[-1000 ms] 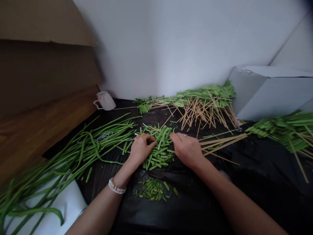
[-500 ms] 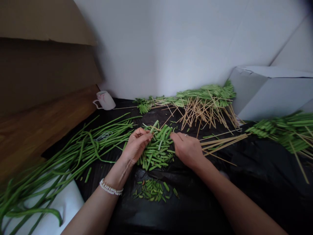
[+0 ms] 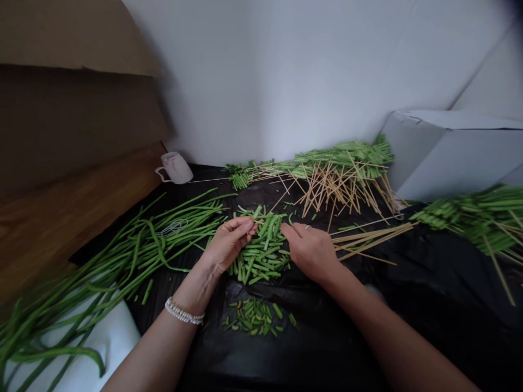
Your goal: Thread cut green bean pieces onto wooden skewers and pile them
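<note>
A heap of short cut green bean pieces [image 3: 263,247] lies on a black plastic sheet [image 3: 429,294] in front of me. My left hand [image 3: 229,242] rests at the heap's left edge, its fingers pinched round a cut bean piece [image 3: 256,213] that sticks up past the fingertips. A pearl bracelet [image 3: 182,313] circles that wrist. My right hand [image 3: 310,249], with a ring on one finger, lies palm down at the heap's right edge, fingers curled into the pieces. What it holds is hidden.
Long uncut beans [image 3: 122,261] spread left. Bamboo skewers [image 3: 339,188] and skewered beans [image 3: 347,155] lie behind; more skewered beans [image 3: 474,215] at right. Small bean trimmings [image 3: 255,317] sit near me. A white cup [image 3: 175,166], a white box [image 3: 449,155] and a wooden ledge [image 3: 61,212] border the sheet.
My left hand has lifted off the heap with one bean piece pinched in its fingers and turned slightly. My right hand has shifted a little to the left along the heap.
</note>
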The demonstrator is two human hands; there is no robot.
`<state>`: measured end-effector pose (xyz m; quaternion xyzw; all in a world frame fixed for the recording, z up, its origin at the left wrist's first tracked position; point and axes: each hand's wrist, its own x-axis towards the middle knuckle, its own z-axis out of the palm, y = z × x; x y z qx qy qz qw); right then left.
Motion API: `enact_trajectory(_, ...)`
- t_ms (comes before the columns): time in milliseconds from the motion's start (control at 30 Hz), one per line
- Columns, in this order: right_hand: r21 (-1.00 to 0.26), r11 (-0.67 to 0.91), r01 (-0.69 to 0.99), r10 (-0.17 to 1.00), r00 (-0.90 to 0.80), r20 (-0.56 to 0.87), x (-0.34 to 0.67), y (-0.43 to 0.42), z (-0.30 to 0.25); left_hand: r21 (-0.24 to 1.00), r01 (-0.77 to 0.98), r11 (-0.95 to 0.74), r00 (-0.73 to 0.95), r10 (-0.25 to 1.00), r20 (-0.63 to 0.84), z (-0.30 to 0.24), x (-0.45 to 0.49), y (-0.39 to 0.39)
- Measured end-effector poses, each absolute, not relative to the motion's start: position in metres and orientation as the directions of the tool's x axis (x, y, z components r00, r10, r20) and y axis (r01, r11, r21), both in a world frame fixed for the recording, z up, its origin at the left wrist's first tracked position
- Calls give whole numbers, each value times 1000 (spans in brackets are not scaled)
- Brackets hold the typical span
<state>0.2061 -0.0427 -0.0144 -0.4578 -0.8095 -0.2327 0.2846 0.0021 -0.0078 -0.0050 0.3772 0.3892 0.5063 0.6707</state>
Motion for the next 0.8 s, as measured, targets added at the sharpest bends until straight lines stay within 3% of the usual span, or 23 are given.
enact_trajectory(233, 83, 454, 887, 620, -381, 686, 208, -42, -14, 870, -442, 221, 104, 975, -195, -1, -3, -3)
enact_trajectory(433, 110, 456, 883, 616, -403, 678, 208, -41, -16, 810, -509, 291, 171, 957, -236, -1, -2, -2)
enact_trajectory(800, 123, 455, 882, 623, -413, 664, 207, -41, -17, 815, -504, 286, 171, 958, -231, -1, -3, -4)
